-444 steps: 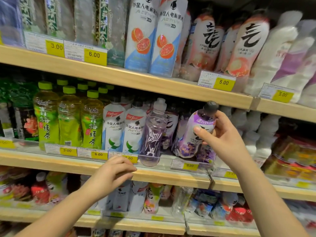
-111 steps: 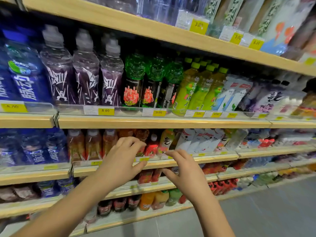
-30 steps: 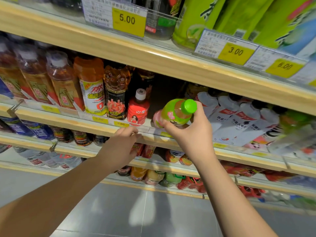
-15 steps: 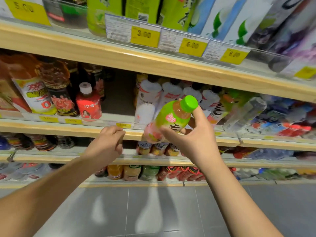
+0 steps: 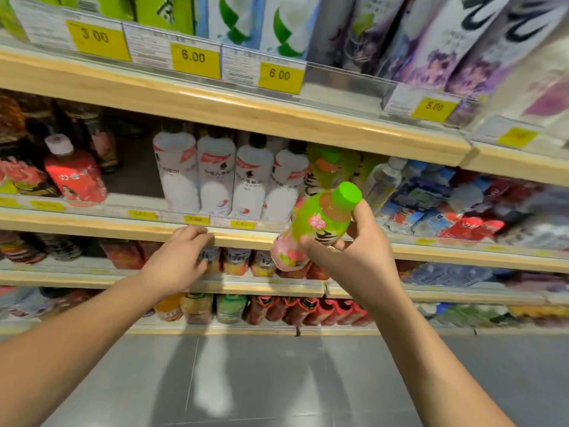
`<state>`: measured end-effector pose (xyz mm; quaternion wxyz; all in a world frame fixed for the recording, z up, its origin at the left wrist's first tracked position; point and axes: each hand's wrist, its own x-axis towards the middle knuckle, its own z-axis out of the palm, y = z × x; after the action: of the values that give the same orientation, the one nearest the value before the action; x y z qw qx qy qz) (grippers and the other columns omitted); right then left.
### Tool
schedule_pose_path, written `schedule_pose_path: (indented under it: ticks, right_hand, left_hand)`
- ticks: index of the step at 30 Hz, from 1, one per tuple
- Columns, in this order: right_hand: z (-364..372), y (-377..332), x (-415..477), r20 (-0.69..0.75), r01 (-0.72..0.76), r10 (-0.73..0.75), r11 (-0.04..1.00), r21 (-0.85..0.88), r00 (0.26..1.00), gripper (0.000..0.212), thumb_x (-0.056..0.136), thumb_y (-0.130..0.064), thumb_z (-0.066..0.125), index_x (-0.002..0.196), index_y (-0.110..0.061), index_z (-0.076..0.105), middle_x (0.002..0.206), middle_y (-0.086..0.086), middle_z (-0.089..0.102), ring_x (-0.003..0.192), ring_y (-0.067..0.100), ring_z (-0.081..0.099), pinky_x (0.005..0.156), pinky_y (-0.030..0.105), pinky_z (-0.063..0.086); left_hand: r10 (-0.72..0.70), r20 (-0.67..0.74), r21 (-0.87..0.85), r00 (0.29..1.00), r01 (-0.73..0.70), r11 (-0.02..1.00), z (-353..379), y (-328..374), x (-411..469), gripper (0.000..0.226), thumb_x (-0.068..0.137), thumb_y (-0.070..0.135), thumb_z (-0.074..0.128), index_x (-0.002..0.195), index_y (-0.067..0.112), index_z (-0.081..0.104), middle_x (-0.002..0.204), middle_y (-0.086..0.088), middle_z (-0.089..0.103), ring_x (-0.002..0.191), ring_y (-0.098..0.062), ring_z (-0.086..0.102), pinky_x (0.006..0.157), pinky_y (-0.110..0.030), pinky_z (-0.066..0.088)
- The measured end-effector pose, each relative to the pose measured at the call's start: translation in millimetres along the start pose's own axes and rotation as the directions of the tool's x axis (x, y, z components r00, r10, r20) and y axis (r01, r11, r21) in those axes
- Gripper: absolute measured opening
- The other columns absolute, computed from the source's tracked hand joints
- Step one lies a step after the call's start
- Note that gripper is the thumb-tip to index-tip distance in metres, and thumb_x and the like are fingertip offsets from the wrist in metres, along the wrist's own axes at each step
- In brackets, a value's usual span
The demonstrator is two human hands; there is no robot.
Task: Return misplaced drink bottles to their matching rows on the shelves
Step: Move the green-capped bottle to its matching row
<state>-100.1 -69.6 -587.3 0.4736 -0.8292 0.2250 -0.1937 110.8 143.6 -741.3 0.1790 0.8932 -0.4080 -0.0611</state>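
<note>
My right hand (image 5: pixel 348 257) grips a small bottle (image 5: pixel 320 223) with a green cap and a green and pink label, tilted, in front of the middle shelf. Behind it stands a row of white bottles (image 5: pixel 234 177), and to their right a blurred row of green-topped bottles (image 5: pixel 329 167). My left hand (image 5: pixel 178 260) rests with curled fingers on the wooden front edge of the middle shelf (image 5: pixel 123 226) and holds no bottle.
A red bottle (image 5: pixel 74 174) stands at the left of the middle shelf beside a gap. Yellow price tags (image 5: pixel 194 58) line the upper shelf under tall cartons. Lower shelves hold several small bottles. Grey floor lies below.
My right hand has carried the green-capped bottle rightward, past the white bottles. My view and left hand have shifted right along the shelf edge.
</note>
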Motion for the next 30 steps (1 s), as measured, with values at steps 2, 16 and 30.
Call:
schedule_pose_path:
  ticks: [2, 16, 30]
  right_hand:
    - [-11.3, 7.0, 3.0, -0.003, -0.023, 0.023, 0.999, -0.024, 1.0, 0.055, 0.067, -0.043, 0.084, 0.115, -0.05, 0.057, 0.106, -0.02, 0.072, 0.093, 0.005, 0.072, 0.074, 0.034, 0.062]
    - [-67.5, 50.3, 39.6, -0.058, 0.037, -0.049, 0.98, -0.194, 0.997, 0.05, 0.078, -0.053, 0.084, 0.117, -0.054, 0.052, 0.113, -0.03, 0.064, 0.105, -0.003, 0.062, 0.081, 0.032, 0.052]
    - [-120.4, 89.9, 87.6, 0.177, 0.217, -0.197, 0.971, -0.097, 0.964, 0.048, 0.082, -0.044, 0.086, 0.122, -0.042, 0.06, 0.116, -0.025, 0.067, 0.112, -0.003, 0.062, 0.083, 0.009, 0.047]
  left_hand:
    - [0.017, 0.002, -0.007, 1.0, -0.017, 1.0, 3.6, 11.7, 4.8, 0.053, 0.09, 0.021, 0.065, 0.14, 0.012, 0.051, 0.143, -0.006, 0.045, 0.134, -0.025, 0.038, 0.116, -0.036, 0.031]
    - [0.198, -0.016, -0.088, 0.98, -0.199, 0.976, 47.9, 79.5, 52.4, 0.046, 0.09, 0.011, 0.055, 0.136, 0.011, 0.052, 0.14, 0.002, 0.042, 0.132, -0.019, 0.033, 0.106, -0.034, 0.04]
    - [0.12, -0.081, -0.017, 0.989, -0.122, 0.992, 71.0, 154.2, 69.9, 0.045, 0.09, 0.017, 0.059, 0.135, 0.016, 0.057, 0.134, -0.004, 0.049, 0.127, -0.023, 0.041, 0.108, -0.039, 0.041]
